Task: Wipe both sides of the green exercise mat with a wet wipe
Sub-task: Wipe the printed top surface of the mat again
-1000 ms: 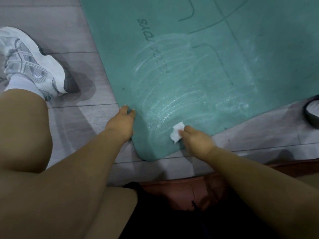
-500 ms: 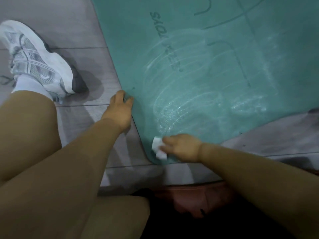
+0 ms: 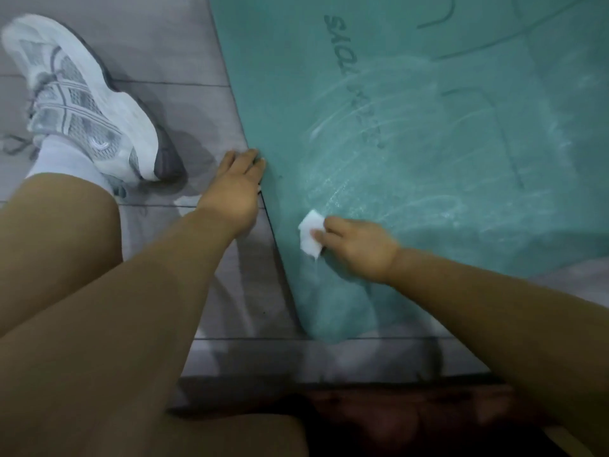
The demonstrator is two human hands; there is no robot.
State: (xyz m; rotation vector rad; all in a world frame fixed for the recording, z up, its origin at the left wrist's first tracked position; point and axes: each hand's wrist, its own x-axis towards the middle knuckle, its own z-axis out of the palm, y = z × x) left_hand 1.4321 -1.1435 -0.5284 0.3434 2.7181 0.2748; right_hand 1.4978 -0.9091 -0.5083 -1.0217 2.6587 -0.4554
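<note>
The green exercise mat (image 3: 428,77) lies flat on the floor and fills the upper right, with dark printed lines and lettering and pale wet streaks across it. A folded white wet wipe (image 3: 309,233) lies on the mat near its left edge. My right hand (image 3: 357,249) pinches the wipe and holds it against the mat. My left hand (image 3: 234,189) rests at the mat's left edge, fingertips touching the edge; its fingers are partly hidden. The mat's rounded near corner (image 3: 324,328) sits below the right hand.
Grey wood-look floor (image 3: 184,61) surrounds the mat. My left foot in a white sneaker (image 3: 85,103) stands left of the mat, with my bare knee and thigh below it. A reddish-brown object (image 3: 412,413) lies at the bottom edge.
My right hand has swept the wipe from the mat's near corner up along the left side. The left hand stays at the mat's edge. The view has shifted closer.
</note>
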